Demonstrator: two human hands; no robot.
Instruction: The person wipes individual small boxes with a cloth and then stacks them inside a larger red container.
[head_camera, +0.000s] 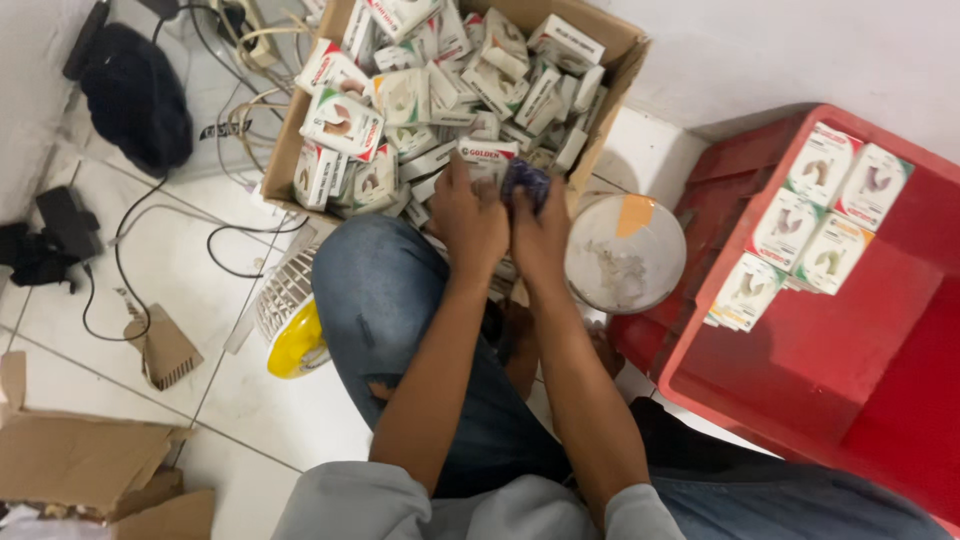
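Small dark blue crinkled packet (524, 182) pinched in right hand (541, 235), just above the knuckles. Left hand (468, 215) closed beside it over brown cardboard box (284, 150); left grip contents unclear, fingertips hidden.

One head-worn camera looks steeply down (close in) over the lap to the tiled floor (60, 310).

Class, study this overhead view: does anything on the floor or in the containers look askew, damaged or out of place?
Yes. The small boxes in the cardboard box lie jumbled at all angles, unlike the neat rows in the red bin. A small white and yellow fan lies tipped on the tiles, and torn cardboard pieces lie at lower left.
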